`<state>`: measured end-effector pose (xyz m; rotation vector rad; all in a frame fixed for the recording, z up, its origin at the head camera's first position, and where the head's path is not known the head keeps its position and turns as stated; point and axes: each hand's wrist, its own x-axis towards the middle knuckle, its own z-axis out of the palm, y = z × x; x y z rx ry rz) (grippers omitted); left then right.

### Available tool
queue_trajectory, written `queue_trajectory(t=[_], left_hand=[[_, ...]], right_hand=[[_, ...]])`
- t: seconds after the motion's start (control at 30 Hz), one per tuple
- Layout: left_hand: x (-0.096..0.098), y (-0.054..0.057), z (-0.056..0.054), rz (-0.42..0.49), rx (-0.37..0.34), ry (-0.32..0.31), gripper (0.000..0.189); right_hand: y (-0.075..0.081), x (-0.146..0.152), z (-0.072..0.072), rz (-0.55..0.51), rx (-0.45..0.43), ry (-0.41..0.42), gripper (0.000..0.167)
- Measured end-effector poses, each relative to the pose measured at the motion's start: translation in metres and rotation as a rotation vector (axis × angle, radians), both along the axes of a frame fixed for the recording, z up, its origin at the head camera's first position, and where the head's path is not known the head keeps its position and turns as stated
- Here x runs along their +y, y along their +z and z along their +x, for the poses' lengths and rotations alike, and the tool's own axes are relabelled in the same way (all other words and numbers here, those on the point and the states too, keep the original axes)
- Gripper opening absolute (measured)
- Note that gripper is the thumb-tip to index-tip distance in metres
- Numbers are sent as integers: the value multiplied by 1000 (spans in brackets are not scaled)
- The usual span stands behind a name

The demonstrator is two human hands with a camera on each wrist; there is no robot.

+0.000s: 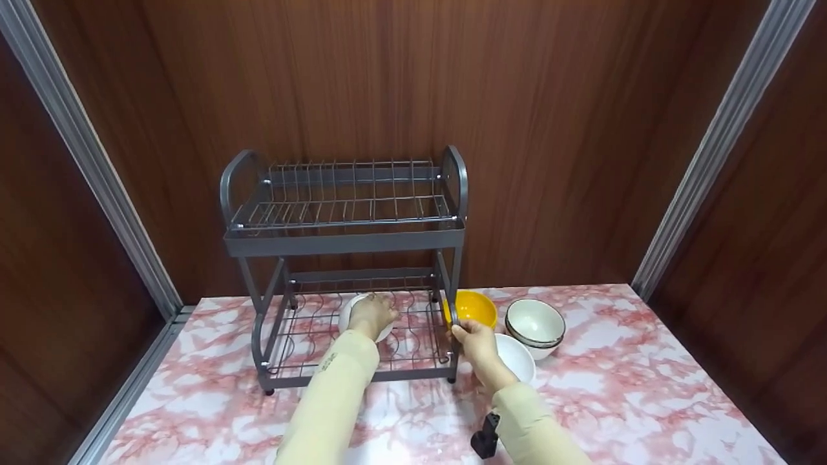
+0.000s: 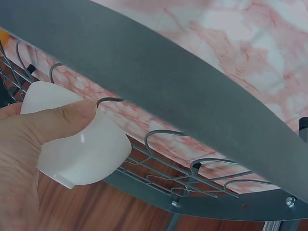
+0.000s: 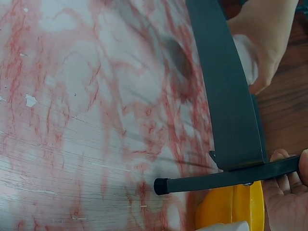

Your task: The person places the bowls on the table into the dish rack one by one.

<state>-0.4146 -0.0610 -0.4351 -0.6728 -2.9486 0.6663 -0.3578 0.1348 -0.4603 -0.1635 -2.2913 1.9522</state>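
Note:
My left hand (image 1: pixel 372 316) reaches into the lower tier of a dark grey two-tier dish rack (image 1: pixel 345 243). It grips a small white bowl (image 2: pixel 89 154), thumb pressed on the outer wall; in the left wrist view the bowl is tilted beside the wire loops. In the head view the hand covers much of this bowl. My right hand (image 1: pixel 479 352) holds the rack's front right post, with thumb and fingers on either side of the tube in the right wrist view.
Right of the rack stand a yellow bowl (image 1: pixel 479 308), a white bowl (image 1: pixel 519 359) partly behind my right wrist, and stacked bowls with dark rims (image 1: pixel 536 321). A black object (image 1: pixel 485 437) shows by my right sleeve. Wood-grain panels (image 1: pixel 549 129) enclose the marbled table (image 1: pixel 614 400).

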Motion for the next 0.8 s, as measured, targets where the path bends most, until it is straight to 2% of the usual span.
queue_trajectory(t=[0.3,0.57,0.8], left_hand=[[4,1,-2,-123,-31,-13,44],[2,-2,1,-122,-3,-19,41],[2,0,5,-176,-50,8,65]], right_hand=[[1,0,0,-8,-1,6,21],[0,1,-1,11,0,14,23],[-2,2,1,-8,15,13,23]])
